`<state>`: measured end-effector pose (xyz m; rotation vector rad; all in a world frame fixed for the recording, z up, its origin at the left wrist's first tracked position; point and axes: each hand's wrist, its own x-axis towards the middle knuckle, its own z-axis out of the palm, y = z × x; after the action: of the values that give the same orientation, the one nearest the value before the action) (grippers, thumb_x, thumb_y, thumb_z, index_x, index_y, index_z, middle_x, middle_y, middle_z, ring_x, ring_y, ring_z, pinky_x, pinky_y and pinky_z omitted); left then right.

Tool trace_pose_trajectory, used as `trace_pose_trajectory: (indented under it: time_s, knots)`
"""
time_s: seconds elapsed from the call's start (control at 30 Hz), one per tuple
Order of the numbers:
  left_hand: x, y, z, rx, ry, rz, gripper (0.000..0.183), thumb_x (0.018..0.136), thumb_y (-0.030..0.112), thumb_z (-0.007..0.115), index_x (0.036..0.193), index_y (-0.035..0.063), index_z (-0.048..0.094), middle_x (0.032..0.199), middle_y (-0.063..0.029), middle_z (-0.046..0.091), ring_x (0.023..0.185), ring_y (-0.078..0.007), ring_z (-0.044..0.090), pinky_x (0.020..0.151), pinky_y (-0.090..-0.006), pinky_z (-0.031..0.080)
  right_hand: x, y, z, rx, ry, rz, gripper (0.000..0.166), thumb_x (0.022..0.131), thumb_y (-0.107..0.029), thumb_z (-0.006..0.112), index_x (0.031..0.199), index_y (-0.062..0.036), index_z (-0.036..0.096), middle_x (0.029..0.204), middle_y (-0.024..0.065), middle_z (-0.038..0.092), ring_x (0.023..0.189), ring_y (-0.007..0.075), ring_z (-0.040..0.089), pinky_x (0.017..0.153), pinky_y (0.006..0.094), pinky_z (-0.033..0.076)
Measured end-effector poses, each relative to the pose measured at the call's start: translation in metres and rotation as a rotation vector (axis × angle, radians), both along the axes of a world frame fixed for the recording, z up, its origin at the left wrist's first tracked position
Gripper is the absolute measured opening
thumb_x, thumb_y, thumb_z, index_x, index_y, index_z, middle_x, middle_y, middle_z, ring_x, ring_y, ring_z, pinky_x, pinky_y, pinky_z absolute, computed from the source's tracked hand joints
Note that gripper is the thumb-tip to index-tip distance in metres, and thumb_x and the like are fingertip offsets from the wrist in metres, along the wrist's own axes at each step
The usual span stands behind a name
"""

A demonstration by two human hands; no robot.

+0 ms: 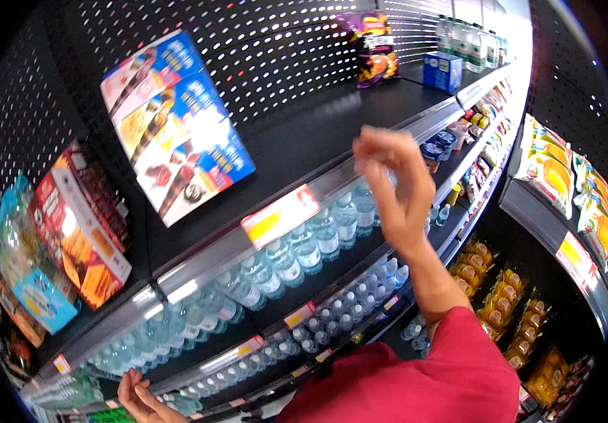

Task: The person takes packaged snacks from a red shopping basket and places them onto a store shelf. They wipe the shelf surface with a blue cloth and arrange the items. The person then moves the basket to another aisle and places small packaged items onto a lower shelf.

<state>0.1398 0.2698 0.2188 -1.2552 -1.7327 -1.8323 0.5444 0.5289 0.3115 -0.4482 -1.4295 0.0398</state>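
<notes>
My right hand (399, 193) is raised in front of the top black shelf's edge, slightly blurred. Its fingers curl loosely apart from the thumb, and nothing shows between them. Lower down, at the bottom left, my left hand (142, 399) is partly cut off by the picture's rim. It holds nothing, and its fingers are a little bent in front of the bottled water (166, 333). Two blue-and-white boxes with pictures of filled rolled snacks, joined as one block (177, 127), stand on the top shelf, left of my right hand. A price tag (280, 215) hangs on that shelf's edge.
Red cracker boxes (79, 227) and a blue-labelled bag (37, 275) stand at far left. A purple snack bag (377, 50), a small blue box (442, 71) and green-capped bottles (468, 45) are at the back right. Bagged bread (547, 164) and packaged cakes (510, 296) fill shelves at right.
</notes>
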Motion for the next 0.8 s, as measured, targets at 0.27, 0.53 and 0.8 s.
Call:
trace_pose_trajectory:
  time_s: [0.27,0.53,0.8]
  knots:
    - [0.052,0.042,0.04,0.006,0.2,-0.122,0.027,0.107,0.012,0.056,0.127,-0.0056,0.057,0.116,-0.0214,0.069,0.101,-0.0259,0.07,0.09,-0.0349,0.056,0.131,0.17,0.076,-0.204,0.314,0.015,0.069,0.094,-0.04,0.076,0.14,0.0061,0.053,0.13,0.0237,0.065,0.12,0.0248,0.064,0.105,0.0352,0.048]
    - [0.081,0.074,0.081,0.057,0.342,-0.278,0.024,0.106,0.009,0.056,0.125,-0.0047,0.059,0.117,-0.0181,0.068,0.101,-0.0248,0.069,0.087,-0.0339,0.057,0.203,0.287,0.089,-0.597,0.183,-0.086,0.128,0.072,-0.074,0.081,0.154,0.0125,0.032,0.148,0.036,0.046,0.138,0.0375,0.05,0.115,0.0436,0.039]
    - [0.106,0.101,0.12,-0.001,0.449,-0.303,0.029,0.108,0.019,0.048,0.126,-0.0014,0.058,0.113,-0.0122,0.065,0.096,-0.0164,0.06,0.085,-0.0294,0.048,0.208,0.301,0.097,-0.819,0.001,-0.046,0.14,0.062,-0.074,0.086,0.153,0.0164,0.029,0.147,0.038,0.045,0.136,0.0392,0.052,0.11,0.0464,0.044]
